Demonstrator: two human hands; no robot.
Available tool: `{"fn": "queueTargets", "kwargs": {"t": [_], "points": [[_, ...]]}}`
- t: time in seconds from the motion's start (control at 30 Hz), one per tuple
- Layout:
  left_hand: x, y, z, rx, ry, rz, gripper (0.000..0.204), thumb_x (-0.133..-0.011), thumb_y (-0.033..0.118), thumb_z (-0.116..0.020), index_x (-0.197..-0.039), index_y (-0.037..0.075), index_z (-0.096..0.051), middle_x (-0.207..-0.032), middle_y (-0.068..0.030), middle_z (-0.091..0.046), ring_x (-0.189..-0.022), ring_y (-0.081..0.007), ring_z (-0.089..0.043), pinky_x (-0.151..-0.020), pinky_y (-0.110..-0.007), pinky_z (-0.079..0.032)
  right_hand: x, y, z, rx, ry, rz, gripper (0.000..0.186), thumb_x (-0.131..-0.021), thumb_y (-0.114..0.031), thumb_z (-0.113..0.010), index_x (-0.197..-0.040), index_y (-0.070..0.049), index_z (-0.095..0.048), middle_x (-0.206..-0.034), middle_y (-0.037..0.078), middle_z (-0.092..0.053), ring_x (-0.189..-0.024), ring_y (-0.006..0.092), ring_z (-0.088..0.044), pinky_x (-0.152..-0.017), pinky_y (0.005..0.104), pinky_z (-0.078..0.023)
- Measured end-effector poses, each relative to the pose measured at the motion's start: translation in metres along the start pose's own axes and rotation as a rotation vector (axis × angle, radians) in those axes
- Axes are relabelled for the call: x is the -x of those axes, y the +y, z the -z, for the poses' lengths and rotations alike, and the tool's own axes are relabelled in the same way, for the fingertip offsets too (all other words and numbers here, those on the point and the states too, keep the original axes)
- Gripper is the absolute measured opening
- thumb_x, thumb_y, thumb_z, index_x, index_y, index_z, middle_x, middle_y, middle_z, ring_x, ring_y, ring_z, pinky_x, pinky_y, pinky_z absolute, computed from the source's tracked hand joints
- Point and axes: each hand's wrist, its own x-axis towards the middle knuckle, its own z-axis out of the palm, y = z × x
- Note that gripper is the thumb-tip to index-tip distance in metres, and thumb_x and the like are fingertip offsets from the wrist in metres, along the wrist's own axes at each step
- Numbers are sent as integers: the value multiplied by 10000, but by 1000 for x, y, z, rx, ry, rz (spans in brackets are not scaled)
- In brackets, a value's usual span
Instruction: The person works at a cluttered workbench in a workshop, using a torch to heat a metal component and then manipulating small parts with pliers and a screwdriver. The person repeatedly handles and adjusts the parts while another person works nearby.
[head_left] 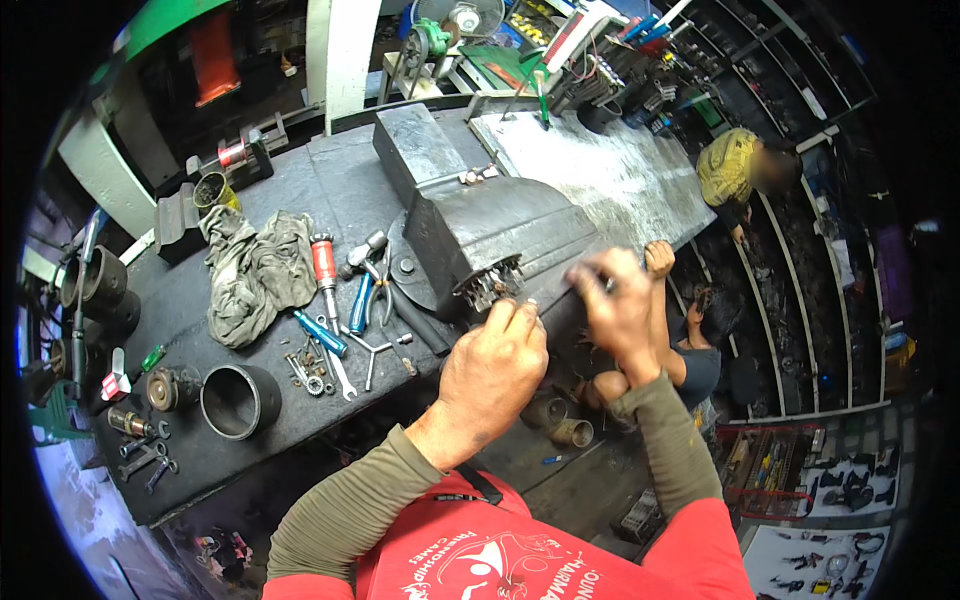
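Observation:
A big dark metal vise-like body (500, 230) sits on the bench, with a cluster of small metal parts (492, 285) at its near end. Just below that cluster, my left hand (492, 375) has its fingertips pinched on a small pale piece that is hard to make out. My right hand (618, 310), slightly blurred, is raised to the right with curled fingers around something small and indistinct. Left of the vise lie pliers (380, 300), a hammer (362, 253), screwdrivers (325, 265), wrenches (340, 375) and a crumpled grey rag (250, 275).
The dark bench (310, 170) holds a hollow cylinder (238, 400), metal parts (160, 390) and a yellow can (215, 188); a pale plate (600, 165) lies behind. A crouching co-worker (695, 370) grips its edge just beyond my right hand. A person in yellow (730, 170) bends by shelving (800, 320).

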Motion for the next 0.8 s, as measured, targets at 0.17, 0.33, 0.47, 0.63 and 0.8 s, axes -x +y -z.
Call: {"fn": "queueTargets", "kwargs": {"t": [0.17, 0.33, 0.47, 0.63, 0.8], "points": [[-1, 0, 2, 15, 11, -1, 310, -802, 69, -638, -1088, -36, -699, -1189, -127, -687, -1099, -273, -637, -839, -339, -596, -1, 4, -1, -18, 2, -51, 76, -856, -100, -761, -858, -37, -720, -836, 132, -679, -798, 330, -627, -738, 422, -494], [-1, 0, 1, 10, 17, 0, 306, -809, 65, -633, -1090, -36, -695, -1194, -126, -687, -1106, -280, -635, -842, -346, -595, 5, -3, -5, -16, 13, -10, 63, -843, -83, -768, -873, -47, -726, -819, 141, -664, -811, 353, -616, -750, 432, -498], [2, 1, 3, 20, -31, -8, 301, -811, 63, -626, -1086, -36, -696, -1196, -129, -683, -1111, -279, -633, -846, -354, -595, -7, 9, 2, -411, 118, -560, 93, -906, -81, -756, -900, 8, -731, -878, 86, -723, -756, 178, -640, -720, 307, -498], [0, 2, 3, 19, 12, 0, 321, -787, 51, -633, -1091, -27, -699, -1211, -130, -681, -1125, -285, -632, -859, -361, -592, 1, 24, 28, -1697, 294, -708, 223, -1062, -248, -570, -999, -49, -647, -855, 16, -512, -787, 167, -430, -785, 350, -401], [-1, 1, 5, 33, -19, 9, 327, -784, 42, -636, -1097, -28, -699, -1226, -127, -679, -1133, -281, -629, -871, -361, -591, 14, 16, 20, -1685, 219, -752, 203, -1050, -220, -605, -946, -50, -642, -859, 20, -550, -771, 142, -448, -758, 329, -410]]}}
